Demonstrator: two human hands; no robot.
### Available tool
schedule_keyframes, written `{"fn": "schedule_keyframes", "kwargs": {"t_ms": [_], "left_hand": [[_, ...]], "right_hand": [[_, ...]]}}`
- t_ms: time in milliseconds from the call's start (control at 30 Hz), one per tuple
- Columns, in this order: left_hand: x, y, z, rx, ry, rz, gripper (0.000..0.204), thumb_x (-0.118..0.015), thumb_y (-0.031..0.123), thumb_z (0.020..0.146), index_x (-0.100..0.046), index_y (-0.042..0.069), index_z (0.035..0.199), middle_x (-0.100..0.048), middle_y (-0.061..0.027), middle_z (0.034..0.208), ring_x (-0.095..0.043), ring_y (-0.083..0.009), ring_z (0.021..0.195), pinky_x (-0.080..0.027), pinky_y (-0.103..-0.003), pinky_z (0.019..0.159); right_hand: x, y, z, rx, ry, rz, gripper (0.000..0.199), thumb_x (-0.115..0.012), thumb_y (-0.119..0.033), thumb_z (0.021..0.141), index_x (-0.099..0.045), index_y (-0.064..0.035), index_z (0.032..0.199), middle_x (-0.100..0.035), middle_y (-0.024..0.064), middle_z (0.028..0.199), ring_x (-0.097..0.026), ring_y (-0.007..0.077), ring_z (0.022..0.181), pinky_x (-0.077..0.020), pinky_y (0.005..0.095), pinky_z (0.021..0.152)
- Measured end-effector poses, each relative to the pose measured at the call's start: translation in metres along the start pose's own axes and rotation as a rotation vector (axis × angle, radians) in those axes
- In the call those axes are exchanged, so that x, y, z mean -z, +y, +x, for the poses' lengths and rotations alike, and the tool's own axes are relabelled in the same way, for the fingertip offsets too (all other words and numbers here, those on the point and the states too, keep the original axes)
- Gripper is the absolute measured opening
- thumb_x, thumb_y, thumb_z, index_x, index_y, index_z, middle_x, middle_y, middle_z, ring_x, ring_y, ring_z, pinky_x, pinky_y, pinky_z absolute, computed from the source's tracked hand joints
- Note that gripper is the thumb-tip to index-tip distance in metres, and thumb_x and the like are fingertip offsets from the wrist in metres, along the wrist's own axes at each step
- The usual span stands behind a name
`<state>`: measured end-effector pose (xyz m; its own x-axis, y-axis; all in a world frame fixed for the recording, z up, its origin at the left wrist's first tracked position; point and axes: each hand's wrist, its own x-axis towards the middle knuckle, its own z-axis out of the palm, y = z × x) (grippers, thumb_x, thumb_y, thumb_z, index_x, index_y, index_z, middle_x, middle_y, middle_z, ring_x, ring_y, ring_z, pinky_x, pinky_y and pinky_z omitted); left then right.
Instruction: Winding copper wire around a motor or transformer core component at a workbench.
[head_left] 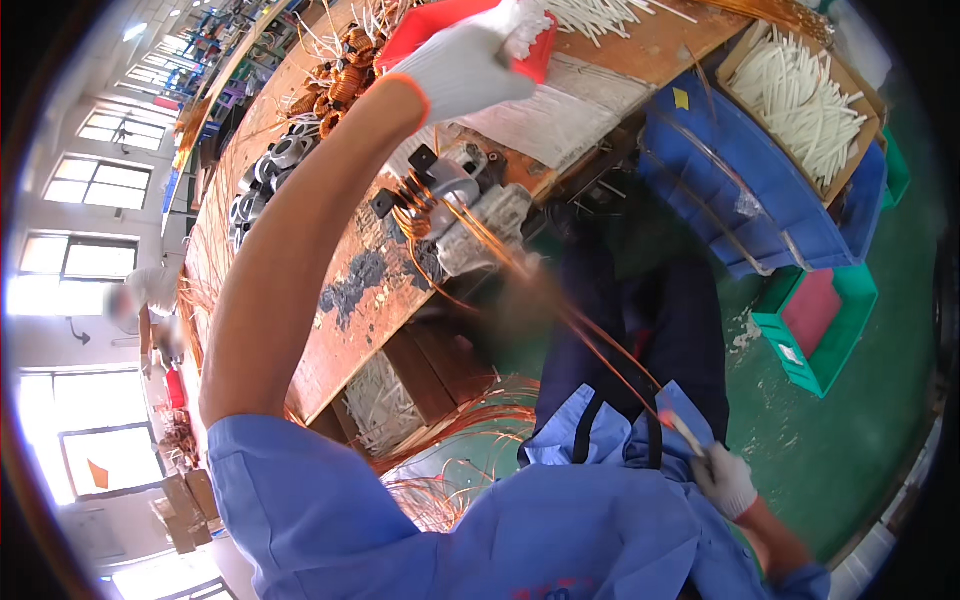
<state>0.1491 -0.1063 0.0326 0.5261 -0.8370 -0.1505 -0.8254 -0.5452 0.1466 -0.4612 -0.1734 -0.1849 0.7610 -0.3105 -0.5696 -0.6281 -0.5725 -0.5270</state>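
Observation:
My left hand (465,75), in a white glove with an orange cuff, reaches over the bench to a red tray (407,38). White material (526,30) shows at its fingertips, which are blurred, so its grip cannot be made out. My right hand (725,480), also gloved, is closed around a pale rod-shaped piece (686,432) above my lap. Copper wires (585,325) stretch from near the rod's reddish end to a copper coil (412,212). The coil sits against a grey metal fixture (485,225) at the bench edge, beside black blocks (422,160).
Wound copper coils (345,80) and grey rings (285,155) lie on the wooden bench (345,345). To the right stand a blue bin (700,170), a carton of white tubes (800,100) and a green crate (835,345). Loose copper wires (470,425) hang below the bench. Another person (155,290) is far left.

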Motion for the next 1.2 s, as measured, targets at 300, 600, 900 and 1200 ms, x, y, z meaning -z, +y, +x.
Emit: {"fn": "schedule_keyframes", "kwargs": {"t_ms": [300, 600, 900, 1200], "left_hand": [[0.028, 0.089, -0.101, -0.386, 0.626, 0.427, 0.063, -0.082, 0.047, 0.082, -0.068, 0.000, 0.121, -0.068, -0.0083, 0.092, -0.068, -0.0244, 0.095, -0.054, -0.040, 0.093], [0.009, 0.052, -0.076, -0.361, 0.280, -0.131, 0.020, -0.067, 0.015, 0.090, -0.071, 0.012, 0.109, -0.068, -0.0043, 0.092, -0.069, -0.0185, 0.080, -0.057, -0.034, 0.066], [-0.035, -0.051, -0.060, 0.436, 0.591, -1.273, 0.038, -0.065, 0.035, 0.103, -0.060, 0.004, 0.082, -0.038, 0.0064, 0.058, -0.028, -0.0054, 0.044, -0.026, -0.027, 0.040], [-0.023, -0.037, -0.036, 0.376, 0.175, -0.611, 0.065, -0.066, 0.058, 0.095, -0.074, -0.007, 0.091, -0.060, -0.0022, 0.067, -0.057, -0.0110, 0.061, -0.045, -0.029, 0.058]], "right_hand": [[-0.177, 0.289, -0.166, -0.280, 0.162, -0.146, 0.019, -0.065, -0.026, 0.097, -0.062, -0.0074, 0.098, -0.069, 0.0198, 0.083, -0.068, 0.0470, 0.075, -0.0537, 0.0569, 0.067], [0.056, 0.183, 0.065, -0.508, 0.795, 0.707, 0.041, -0.054, -0.030, 0.109, -0.059, 0.0029, 0.133, -0.059, 0.0098, 0.087, -0.059, 0.0206, 0.072, -0.0513, 0.0385, 0.069], [0.146, -0.295, 0.146, 0.309, -0.709, 0.972, 0.034, -0.056, -0.038, 0.106, -0.056, -0.0065, 0.093, -0.050, -0.0026, 0.064, -0.047, 0.0083, 0.043, -0.0347, 0.0273, 0.035], [0.082, -0.196, 0.099, 0.259, -0.218, 0.377, 0.031, -0.062, -0.034, 0.103, -0.061, -0.0048, 0.115, -0.072, 0.0194, 0.084, -0.073, 0.0427, 0.082, -0.0558, 0.0499, 0.068]]}}
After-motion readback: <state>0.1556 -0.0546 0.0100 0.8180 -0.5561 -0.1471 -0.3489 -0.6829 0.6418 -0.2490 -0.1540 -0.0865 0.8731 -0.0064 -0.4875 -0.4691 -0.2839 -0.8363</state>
